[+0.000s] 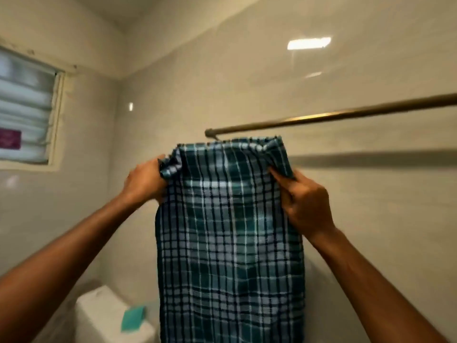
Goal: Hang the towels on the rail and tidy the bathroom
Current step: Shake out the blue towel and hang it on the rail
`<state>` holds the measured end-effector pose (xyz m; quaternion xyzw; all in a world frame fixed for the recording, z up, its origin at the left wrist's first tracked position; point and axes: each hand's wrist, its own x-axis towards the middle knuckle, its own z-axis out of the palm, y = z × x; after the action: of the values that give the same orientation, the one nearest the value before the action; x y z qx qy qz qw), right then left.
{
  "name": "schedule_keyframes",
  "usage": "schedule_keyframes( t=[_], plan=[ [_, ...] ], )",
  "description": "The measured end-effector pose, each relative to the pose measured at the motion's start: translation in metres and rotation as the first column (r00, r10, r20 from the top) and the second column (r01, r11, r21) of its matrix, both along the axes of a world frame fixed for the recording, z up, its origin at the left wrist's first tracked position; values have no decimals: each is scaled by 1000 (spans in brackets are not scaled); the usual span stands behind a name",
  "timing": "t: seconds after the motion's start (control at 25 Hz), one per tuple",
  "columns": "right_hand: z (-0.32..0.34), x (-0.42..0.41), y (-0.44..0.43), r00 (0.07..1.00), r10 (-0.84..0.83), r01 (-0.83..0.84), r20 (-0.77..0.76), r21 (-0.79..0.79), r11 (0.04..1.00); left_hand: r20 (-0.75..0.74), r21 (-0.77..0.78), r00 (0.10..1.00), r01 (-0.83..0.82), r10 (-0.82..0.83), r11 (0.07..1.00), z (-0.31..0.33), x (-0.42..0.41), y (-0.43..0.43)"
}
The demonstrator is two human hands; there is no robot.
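Observation:
A blue-green checked towel (230, 238) hangs long in front of me, its top edge held up just below the left end of a metal rail (333, 115) fixed to the tiled wall. My left hand (146, 181) grips the towel's bunched upper left corner. My right hand (304, 196) pinches the upper right edge. The towel's top sits close under the rail's end; whether it touches the rail I cannot tell.
A white toilet cistern (103, 315) stands at the lower left with a small teal item (133, 318) on its lid. A louvred window (27, 115) is in the left wall. The rail runs on to the right, bare.

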<state>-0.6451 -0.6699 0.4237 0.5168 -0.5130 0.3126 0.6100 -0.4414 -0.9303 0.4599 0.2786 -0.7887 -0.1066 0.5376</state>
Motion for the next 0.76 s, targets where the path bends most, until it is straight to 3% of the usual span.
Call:
schedule_keyframes(
  t=[0.04, 0.08, 0.12, 0.16, 0.24, 0.32, 0.36, 0.48, 0.56, 0.64, 0.68, 0.76],
  plan=[
    [43, 0, 0, 998, -44, 41, -53, -64, 997, -178, 129, 962, 234, -209, 964, 45, -18, -1],
    [88, 3, -2, 993, -106, 98, -56, -122, 988, -358, 207, 846, 485, -396, 850, 87, -35, 0],
    [139, 5, -3, 985, -173, 169, -4, -180, 969, -455, 185, 729, 639, -511, 747, 131, -54, 1],
    [187, 4, -2, 964, -251, 265, 91, -199, 944, -436, 124, 689, 683, -578, 720, 167, -74, 5],
    [254, -10, -1, 837, -488, 518, 249, -72, 852, -199, -40, 742, 646, -640, 762, 198, -117, 8],
    [275, -33, 0, 657, -723, 700, 214, 183, 690, 130, -93, 840, 539, -527, 837, 198, -165, 0],
    [273, -43, 3, 624, -763, 718, 169, 262, 645, 253, -135, 849, 506, -465, 852, 191, -178, -7],
    [264, -56, 10, 723, -667, 604, 178, 307, 736, 266, -299, 860, 503, -435, 811, 180, -180, -31],
    [258, -58, 10, 708, -690, 590, 152, 409, 696, 294, -235, 827, 548, -479, 802, 175, -173, -42],
    [254, -63, 12, 676, -699, 422, 233, 655, 626, 410, -130, 817, 491, -405, 861, 171, -171, -42],
    [253, -63, 15, 597, -732, 279, 327, 771, 572, 501, -72, 788, 450, -358, 890, 175, -172, -37],
    [248, -54, 20, 351, -835, -3, 424, 892, 452, 620, 92, 709, 358, -334, 929, 185, -175, -20]
  ],
)
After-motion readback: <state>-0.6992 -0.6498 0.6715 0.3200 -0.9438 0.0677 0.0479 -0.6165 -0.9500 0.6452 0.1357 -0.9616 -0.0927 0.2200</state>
